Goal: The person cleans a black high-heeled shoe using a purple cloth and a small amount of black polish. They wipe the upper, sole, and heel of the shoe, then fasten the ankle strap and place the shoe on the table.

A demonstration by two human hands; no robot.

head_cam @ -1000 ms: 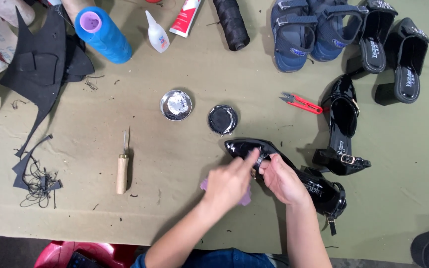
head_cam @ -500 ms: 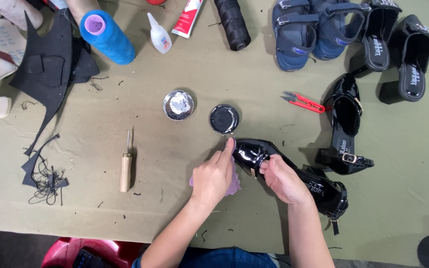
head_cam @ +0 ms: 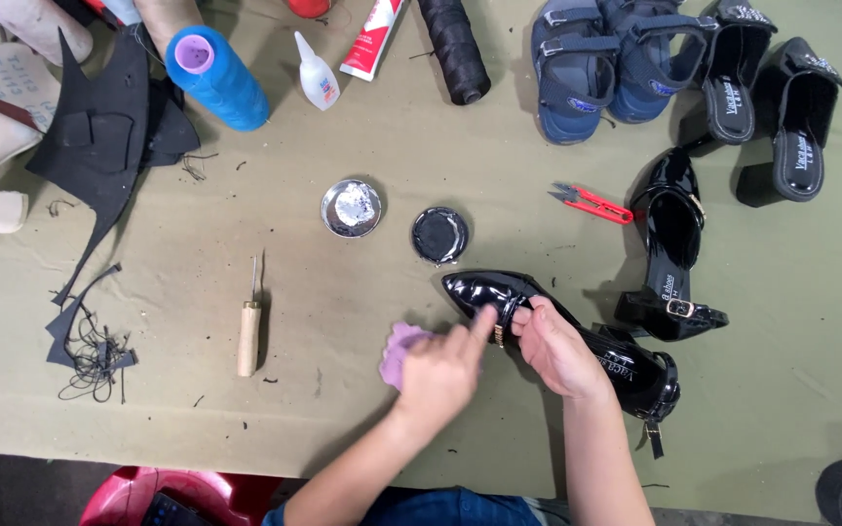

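On the olive cloth, left of the work, a wooden-handled awl lies idle. Mid-table, the left hand clutches a purple rag, rubbing the glossy black heeled shoe, which the right hand grips steady. Polishing seems underway; next probably needs turning the shoe.

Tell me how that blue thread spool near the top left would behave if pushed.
The blue thread spool lies on its side, so it would probably roll, likely curving since it looks tapered. Wound thread should grip, not slip. The black scraps beside it may stop it.
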